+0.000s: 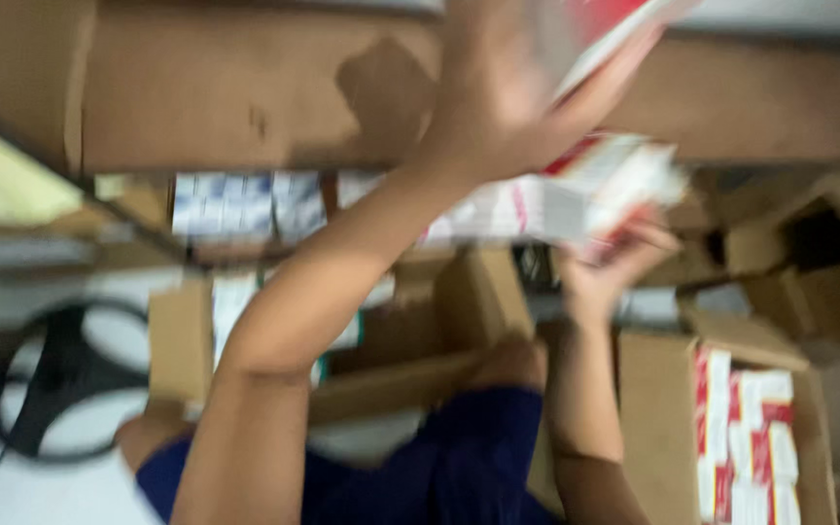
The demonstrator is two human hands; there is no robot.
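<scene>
Both hands are gripping red-and-white packets: your left hand [507, 92] is lifting one [600, 29], your right hand [614, 258] is supporting a stack [556, 199] above open cartons [741, 437].

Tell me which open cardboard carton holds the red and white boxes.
The carton at lower right, below the right hand; the cartons further left hold blue and white boxes.

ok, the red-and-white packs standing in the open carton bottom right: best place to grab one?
Pinch a pack's exposed top end with the fingers, coming straight from above. They stand packed side by side inside the carton, so only their upper ends look reachable; the blur hides finer detail.
</scene>
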